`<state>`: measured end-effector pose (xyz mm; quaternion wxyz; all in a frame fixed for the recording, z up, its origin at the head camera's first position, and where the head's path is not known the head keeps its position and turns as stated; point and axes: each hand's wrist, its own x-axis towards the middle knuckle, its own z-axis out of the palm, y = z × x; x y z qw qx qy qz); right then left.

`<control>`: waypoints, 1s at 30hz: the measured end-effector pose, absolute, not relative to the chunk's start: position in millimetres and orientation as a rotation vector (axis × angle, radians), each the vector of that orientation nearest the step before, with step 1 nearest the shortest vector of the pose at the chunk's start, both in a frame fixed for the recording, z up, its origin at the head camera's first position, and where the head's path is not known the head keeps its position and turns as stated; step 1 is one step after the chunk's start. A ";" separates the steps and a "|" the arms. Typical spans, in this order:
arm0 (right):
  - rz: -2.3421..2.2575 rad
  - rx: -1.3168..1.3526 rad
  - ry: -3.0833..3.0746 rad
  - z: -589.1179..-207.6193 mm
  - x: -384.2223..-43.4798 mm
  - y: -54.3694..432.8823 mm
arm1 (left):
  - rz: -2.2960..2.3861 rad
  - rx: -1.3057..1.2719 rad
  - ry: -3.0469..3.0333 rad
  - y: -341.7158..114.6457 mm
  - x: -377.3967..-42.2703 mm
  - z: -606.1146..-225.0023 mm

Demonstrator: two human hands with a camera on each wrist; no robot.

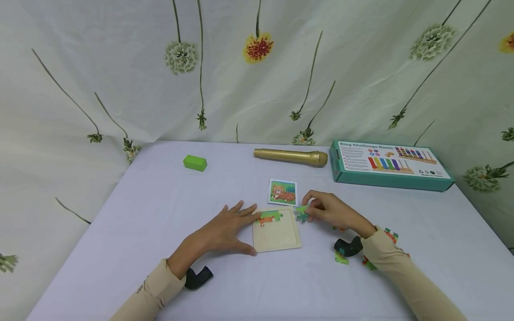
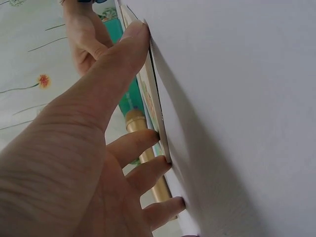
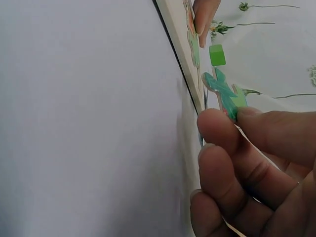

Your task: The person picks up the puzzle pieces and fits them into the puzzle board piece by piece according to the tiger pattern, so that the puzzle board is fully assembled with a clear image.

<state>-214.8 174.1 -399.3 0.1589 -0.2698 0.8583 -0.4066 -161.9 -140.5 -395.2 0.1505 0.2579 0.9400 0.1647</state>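
My right hand (image 1: 327, 210) pinches a green and teal jigsaw puzzle piece (image 3: 224, 91) between thumb and forefinger, just off the right edge of a square wooden puzzle board (image 1: 277, 236). Joined pieces (image 1: 270, 217), green with orange, lie along the board's top left. My left hand (image 1: 230, 227) is spread at the board's left side, with straight fingers at its top left corner and the thumb by the lower left corner. Behind the board lies a picture card (image 1: 283, 192) of a tiger.
Several loose puzzle pieces (image 1: 341, 257) lie under and around my right forearm. Further back are a green block (image 1: 195, 162), a gold toy microphone (image 1: 291, 156) and a teal game box (image 1: 391, 166). Black curved objects (image 1: 198, 278) sit by both wrists.
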 end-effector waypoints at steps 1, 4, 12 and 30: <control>-1.164 -0.779 2.447 -400.1 -214.8 172.4 | 0.472 0.742 2.700 -140.5 -161.9 -395.3; -1.173 -0.800 2.425 -402.0 -214.6 167.8 | 0.474 0.742 2.700 -140.6 -162.0 -395.5; -1.225 -0.808 2.385 -404.9 -213.6 158.5 | 0.501 0.742 2.697 -140.7 -161.5 -395.3; -1.230 -0.830 2.403 -408.9 -217.1 143.1 | 0.496 0.721 2.708 -139.7 -161.7 -395.6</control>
